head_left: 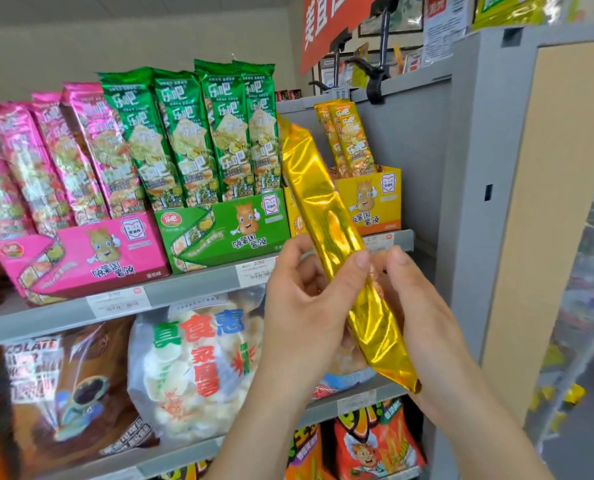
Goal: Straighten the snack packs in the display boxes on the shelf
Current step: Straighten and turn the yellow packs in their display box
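Item 1: gold snack pack (pixel 323 209). Out of its box, held in the air at frame centre. It is tilted, upper end toward 11 o'clock, lower end toward 5 o'clock. Its plain foil back faces the camera, and its upper part overlaps the gap between the green and yellow boxes.

Item 2: left hand (pixel 299 306). Grasps the pack's lower half from 9 o'clock, with the thumb laid across the foil.

Item 3: right hand (pixel 420 306). Grasps the same stretch from 3 o'clock, fingers behind the pack, thumb tip beside the left thumb.

Item 4: yellow display box (pixel 375 206), at 1 o'clock of the hands. It holds 2 yellow packs (pixel 351 140), upright and leaning slightly left.

Item 5: green display box (pixel 226 226), touching the yellow box on its 9 o'clock side. 4 green packs (pixel 191 133) stand upright in it.

Item 6: pink display box (pixel 81 258), further toward 9 o'clock. Its pink packs (pixel 46 161) lean left.

Item 7: shelf (pixel 191 289), a grey rail with price tags, carrying all 3 boxes.

Item 8: white snack bag (pixel 198 368), on the tier below.
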{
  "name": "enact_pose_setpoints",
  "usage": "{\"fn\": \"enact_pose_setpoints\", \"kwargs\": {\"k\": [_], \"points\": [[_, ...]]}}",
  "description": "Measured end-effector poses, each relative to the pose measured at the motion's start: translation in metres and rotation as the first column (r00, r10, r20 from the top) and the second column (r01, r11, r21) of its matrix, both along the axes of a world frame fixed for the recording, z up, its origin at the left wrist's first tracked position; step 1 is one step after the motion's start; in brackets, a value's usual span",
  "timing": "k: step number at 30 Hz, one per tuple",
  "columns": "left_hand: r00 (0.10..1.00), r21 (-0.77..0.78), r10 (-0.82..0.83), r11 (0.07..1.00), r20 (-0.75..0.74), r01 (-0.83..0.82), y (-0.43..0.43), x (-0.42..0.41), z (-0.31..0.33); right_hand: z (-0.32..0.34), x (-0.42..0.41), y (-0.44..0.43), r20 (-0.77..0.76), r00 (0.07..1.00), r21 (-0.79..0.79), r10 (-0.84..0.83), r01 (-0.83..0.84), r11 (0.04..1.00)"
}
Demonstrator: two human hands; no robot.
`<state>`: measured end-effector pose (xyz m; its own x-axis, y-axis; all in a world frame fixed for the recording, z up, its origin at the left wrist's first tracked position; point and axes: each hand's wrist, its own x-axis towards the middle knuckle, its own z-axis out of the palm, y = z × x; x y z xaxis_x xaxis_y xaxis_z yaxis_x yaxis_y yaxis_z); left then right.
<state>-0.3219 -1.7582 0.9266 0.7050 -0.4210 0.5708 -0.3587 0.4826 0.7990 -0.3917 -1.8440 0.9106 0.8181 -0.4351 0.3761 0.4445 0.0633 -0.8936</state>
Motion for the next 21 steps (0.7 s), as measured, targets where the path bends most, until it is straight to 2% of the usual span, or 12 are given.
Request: {"fn": "enact_pose_setpoints", "kwargs": {"k": [5,9,13,15,18,19,21], "points": [[0.993,-0.096,0.119,0.988,-0.024,-0.121,0.009,0.007,0.002,-0.007,-0.012,-0.015,-0.004,0.969,-0.124,0.246,-0.244,0.962],[0.996,-0.130,0.093,0.987,-0.003,-0.092,0.011,0.012,0.002,-0.021,-0.018,-0.023,0.041,0.973,-0.113,0.229,-0.223,0.968],[0.997,-0.137,0.056,0.989,-0.043,-0.061,0.011,0.013,0.000,-0.020,-0.025,-0.023,0.059,0.965,-0.177,0.254,-0.241,0.954],[0.996,-0.125,0.059,0.990,-0.065,-0.067,0.010,0.011,-0.001,-0.016,-0.027,-0.019,0.107,0.976,-0.212,0.187,-0.162,0.964],[0.994,-0.121,0.051,0.991,-0.100,-0.063,0.009,0.006,0.000,-0.018,-0.028,-0.012,0.179,0.979,-0.243,-0.094,0.136,0.960],[0.997,-0.098,0.052,0.994,-0.061,-0.058,0.009,0.005,0.000,-0.021,-0.027,-0.010,0.199,0.955,-0.282,-0.218,0.269,0.921],[0.995,0.027,0.062,0.998,0.078,-0.064,0.010,0.001,0.000,-0.026,-0.026,-0.004,0.262,0.859,-0.409,-0.441,0.512,0.755]]}}
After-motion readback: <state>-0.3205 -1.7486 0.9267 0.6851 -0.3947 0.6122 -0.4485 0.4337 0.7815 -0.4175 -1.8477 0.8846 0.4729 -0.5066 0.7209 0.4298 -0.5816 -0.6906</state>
